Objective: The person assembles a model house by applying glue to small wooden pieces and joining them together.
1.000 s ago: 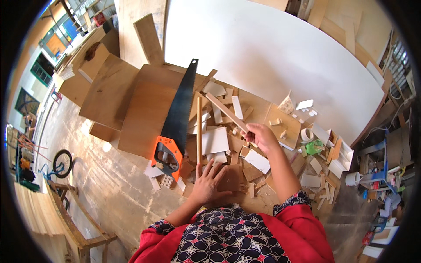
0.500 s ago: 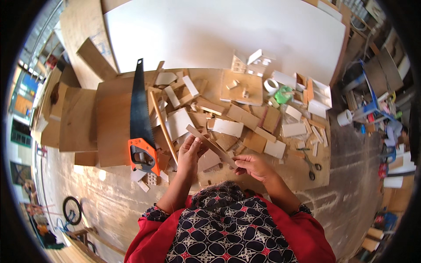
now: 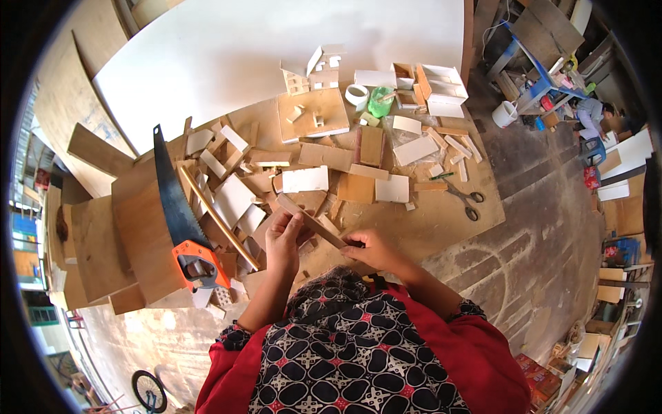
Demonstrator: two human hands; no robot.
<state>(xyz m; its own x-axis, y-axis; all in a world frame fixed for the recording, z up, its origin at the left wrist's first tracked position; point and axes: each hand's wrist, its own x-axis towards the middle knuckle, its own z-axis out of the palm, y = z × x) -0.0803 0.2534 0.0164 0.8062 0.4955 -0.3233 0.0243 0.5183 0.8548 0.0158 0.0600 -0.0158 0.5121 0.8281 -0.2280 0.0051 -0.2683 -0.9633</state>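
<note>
A narrow brown strip of wood (image 3: 314,222) slants across in front of me, held above the table's near edge. Its upper left end is pinched between thumb and fingers of my left hand (image 3: 283,241). My right hand (image 3: 370,250) grips the lower right end. Beneath and beyond it lie loose wood offcuts, among them a white block (image 3: 305,179) and a tan board (image 3: 356,188). To the left of my hands rests a handsaw (image 3: 181,207) with an orange handle, beside a long wooden rod (image 3: 219,216).
A small model house (image 3: 314,72) stands behind a square wooden board (image 3: 331,124) at the back. Near it are a tape roll (image 3: 357,96), a green container (image 3: 380,101) and a white divided box (image 3: 443,86). Scissors (image 3: 467,200) lie at right. A person (image 3: 593,117) sits far right.
My view has turned to the right, so the table's contents shift left in the picture. Both hands still hold the wood strip at its two ends.
</note>
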